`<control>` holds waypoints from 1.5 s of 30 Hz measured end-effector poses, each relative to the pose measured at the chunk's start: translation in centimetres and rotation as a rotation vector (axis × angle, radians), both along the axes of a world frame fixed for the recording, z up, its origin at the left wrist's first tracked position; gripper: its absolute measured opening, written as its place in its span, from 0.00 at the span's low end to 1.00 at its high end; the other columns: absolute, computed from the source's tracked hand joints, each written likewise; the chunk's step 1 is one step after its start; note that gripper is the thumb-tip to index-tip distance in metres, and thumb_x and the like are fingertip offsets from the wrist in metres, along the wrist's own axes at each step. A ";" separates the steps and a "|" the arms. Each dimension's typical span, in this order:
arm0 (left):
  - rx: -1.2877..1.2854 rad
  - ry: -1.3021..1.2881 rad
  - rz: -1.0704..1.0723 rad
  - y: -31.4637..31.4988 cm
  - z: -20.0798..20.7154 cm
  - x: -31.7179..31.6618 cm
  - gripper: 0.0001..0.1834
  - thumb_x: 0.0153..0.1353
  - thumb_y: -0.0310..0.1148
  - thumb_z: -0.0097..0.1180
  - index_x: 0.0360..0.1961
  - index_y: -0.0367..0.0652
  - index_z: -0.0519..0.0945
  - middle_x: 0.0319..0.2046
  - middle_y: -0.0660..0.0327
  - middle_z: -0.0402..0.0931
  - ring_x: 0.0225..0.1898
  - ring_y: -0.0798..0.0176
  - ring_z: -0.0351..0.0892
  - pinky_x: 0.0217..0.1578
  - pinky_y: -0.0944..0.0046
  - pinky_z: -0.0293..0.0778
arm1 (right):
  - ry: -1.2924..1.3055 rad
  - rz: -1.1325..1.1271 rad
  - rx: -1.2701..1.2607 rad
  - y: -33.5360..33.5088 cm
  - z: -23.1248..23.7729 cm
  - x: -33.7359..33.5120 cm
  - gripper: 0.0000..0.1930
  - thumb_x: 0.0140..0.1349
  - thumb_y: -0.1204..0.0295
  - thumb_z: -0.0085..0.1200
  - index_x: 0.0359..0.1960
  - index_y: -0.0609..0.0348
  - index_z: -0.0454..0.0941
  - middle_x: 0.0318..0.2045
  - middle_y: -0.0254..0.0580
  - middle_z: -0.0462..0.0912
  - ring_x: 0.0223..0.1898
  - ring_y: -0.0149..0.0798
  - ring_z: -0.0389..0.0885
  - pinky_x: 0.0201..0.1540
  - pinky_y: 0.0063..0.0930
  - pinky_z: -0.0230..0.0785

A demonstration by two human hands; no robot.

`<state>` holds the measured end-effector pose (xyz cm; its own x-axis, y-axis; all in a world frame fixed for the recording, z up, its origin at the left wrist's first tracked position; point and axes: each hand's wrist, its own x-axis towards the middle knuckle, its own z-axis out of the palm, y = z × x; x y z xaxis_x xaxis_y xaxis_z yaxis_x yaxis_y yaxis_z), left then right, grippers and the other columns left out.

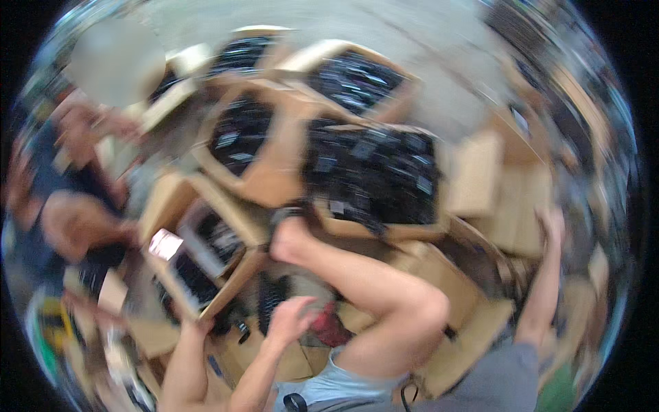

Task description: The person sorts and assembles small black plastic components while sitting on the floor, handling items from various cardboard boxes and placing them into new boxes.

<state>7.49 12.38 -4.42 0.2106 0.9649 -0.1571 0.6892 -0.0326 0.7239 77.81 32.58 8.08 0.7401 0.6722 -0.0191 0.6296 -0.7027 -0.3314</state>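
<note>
The open light-brown cardboard box (518,206) sits on the person's right, its flaps spread, with the right hand (552,223) at its outer edge; those fingers look curled, but blur hides how far they are closed and whether they grip the cardboard. The left hand (290,321) hangs over the lap area, fingers loosely bent and parted, with nothing visible in its grasp, near a crumpled dark-red item (331,326). Between the hands, the person's bare bent leg (371,285) crosses the middle, below light-blue shorts (322,384). Beyond the knee stands a wide brown carton (419,233) filled with glossy black packets (371,168), and 3 smaller cartons with similar black contents lie farther out. Left of the foot, a tilted brown carton (223,295) holds dark items and a pale rectangular piece (165,244). At far left is a co-worker in dark clothing (34,233); smooth grey floor (439,41) spreads behind.
</note>
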 end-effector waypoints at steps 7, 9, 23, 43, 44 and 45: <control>-0.014 -0.194 0.112 3.3 1.1 1.6 0.14 0.57 0.24 0.66 0.46 0.38 0.83 0.41 0.52 0.85 0.44 0.54 0.86 0.47 0.59 0.79 | -0.206 -0.406 -0.120 -15.1 13.1 19.7 0.32 0.54 0.47 0.65 0.50 0.64 0.84 0.48 0.55 0.86 0.49 0.49 0.85 0.52 0.41 0.74; -0.005 -0.177 0.069 3.1 1.0 1.1 0.14 0.58 0.24 0.66 0.46 0.37 0.83 0.41 0.52 0.85 0.43 0.55 0.86 0.47 0.60 0.79 | -0.240 -0.499 0.066 -18.7 12.5 22.0 0.29 0.58 0.49 0.65 0.50 0.64 0.85 0.42 0.53 0.88 0.41 0.44 0.87 0.45 0.39 0.76; -0.018 -0.185 0.044 2.0 0.7 3.3 0.11 0.60 0.22 0.63 0.45 0.34 0.82 0.37 0.52 0.86 0.38 0.61 0.86 0.44 0.63 0.80 | 0.120 0.421 -0.227 1.5 -5.8 -15.5 0.17 0.65 0.64 0.48 0.42 0.61 0.87 0.44 0.59 0.86 0.50 0.57 0.84 0.53 0.46 0.74; 0.461 0.329 -0.447 18.6 3.8 30.6 0.49 0.61 0.64 0.52 0.69 0.31 0.66 0.72 0.39 0.55 0.77 0.42 0.45 0.75 0.37 0.32 | -0.154 0.006 0.137 -1.5 -6.5 -9.1 0.37 0.64 0.59 0.52 0.71 0.68 0.58 0.71 0.71 0.58 0.66 0.68 0.68 0.66 0.52 0.64; 0.469 0.336 -0.427 18.7 3.7 30.4 0.49 0.60 0.64 0.53 0.69 0.30 0.66 0.72 0.39 0.55 0.77 0.42 0.45 0.75 0.37 0.32 | 0.095 -0.019 -0.149 -1.2 -5.5 -7.0 0.33 0.63 0.59 0.54 0.65 0.69 0.67 0.65 0.69 0.66 0.62 0.66 0.73 0.63 0.51 0.68; 0.480 0.338 -0.410 18.8 3.7 30.7 0.50 0.60 0.63 0.54 0.69 0.30 0.65 0.72 0.38 0.54 0.77 0.42 0.44 0.74 0.37 0.31 | 0.334 -0.054 -0.436 -0.6 -4.6 -4.9 0.29 0.62 0.59 0.55 0.58 0.71 0.75 0.60 0.68 0.75 0.57 0.64 0.78 0.60 0.50 0.72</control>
